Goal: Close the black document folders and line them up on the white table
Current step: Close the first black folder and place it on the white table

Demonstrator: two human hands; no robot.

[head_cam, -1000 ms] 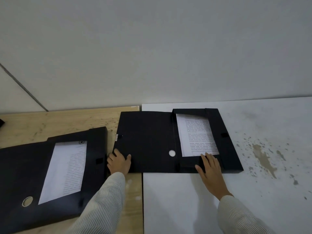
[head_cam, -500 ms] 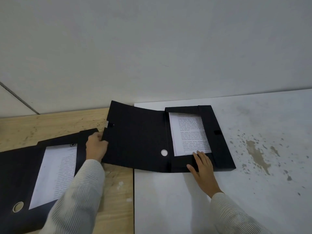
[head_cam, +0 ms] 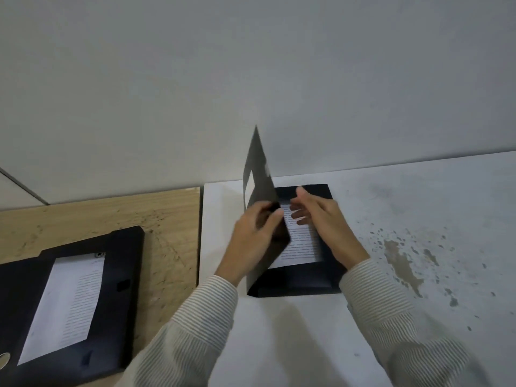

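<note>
An open folder (head_cam: 117, 277) with a printed sheet (head_cam: 64, 308) lay on the wooden table (head_cam: 167, 219). On the white table (head_cam: 418, 275), the left hand (head_cam: 255, 241) pinched the raised cover (head_cam: 258, 174) of the second folder (head_cam: 296, 280) by its free edge, standing it near upright. The right hand (head_cam: 326, 230) hovered open-fingered over its page (head_cam: 300, 244).

On the right surface (head_cam: 363, 344): one folder (head_cam: 296, 283), cover (head_cam: 259, 177) raised near upright along its left edge, printed sheet (head_cam: 300, 244) inside. Left hand (head_cam: 251, 241) on the cover's edge, right hand (head_cam: 332, 233) over the sheet. On the left surface (head_cam: 97, 216): second folder (head_cam: 122, 275), lying open, paper (head_cam: 64, 303) inside.
</note>
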